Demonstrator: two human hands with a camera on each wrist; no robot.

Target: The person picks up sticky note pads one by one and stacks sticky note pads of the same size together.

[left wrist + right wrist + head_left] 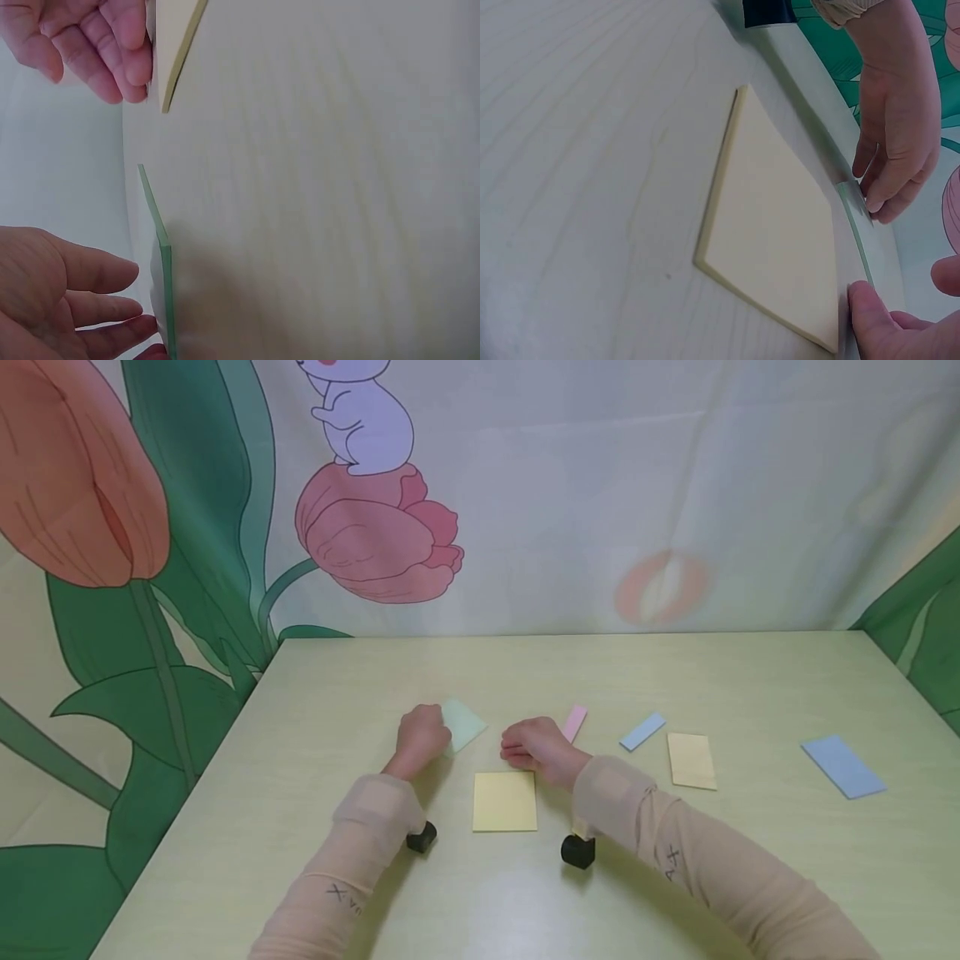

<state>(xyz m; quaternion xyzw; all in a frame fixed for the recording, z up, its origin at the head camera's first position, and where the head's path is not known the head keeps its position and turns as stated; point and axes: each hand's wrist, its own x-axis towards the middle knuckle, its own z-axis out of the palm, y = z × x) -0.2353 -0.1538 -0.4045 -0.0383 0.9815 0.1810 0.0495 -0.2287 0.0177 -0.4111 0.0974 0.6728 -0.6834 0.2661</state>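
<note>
Pale tabletop carries a thin, mint-green pad touched by the loose-fingered left hand, right hand relaxed.

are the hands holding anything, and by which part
No clear grip shows: the left hand touches the green pad at its left side; right hand holds nothing.

We log both arms reaching forward over the lower part of the head view, left arm and right arm angled inward, long sleeves down to the wrists. We see the left hand back-up, its fingers loosely bent (clearer in the wrist views). We record the right hand pointing leftward, fingers close together and gently curved. We find the hands near each other, not touching.
</note>
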